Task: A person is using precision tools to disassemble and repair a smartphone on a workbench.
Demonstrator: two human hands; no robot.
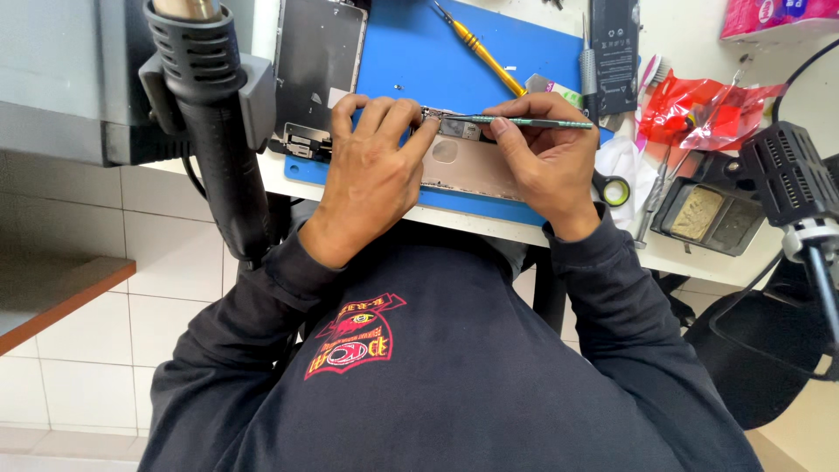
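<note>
A: Head view: your left hand (371,170) presses flat, fingers spread, pinning the opened phone body (463,166) on the blue mat (419,52).

B: Your right hand (546,157) pinches green tweezers (516,122), tips at the phone's top edge. Likely thin, fragile: brace its edges.
</note>
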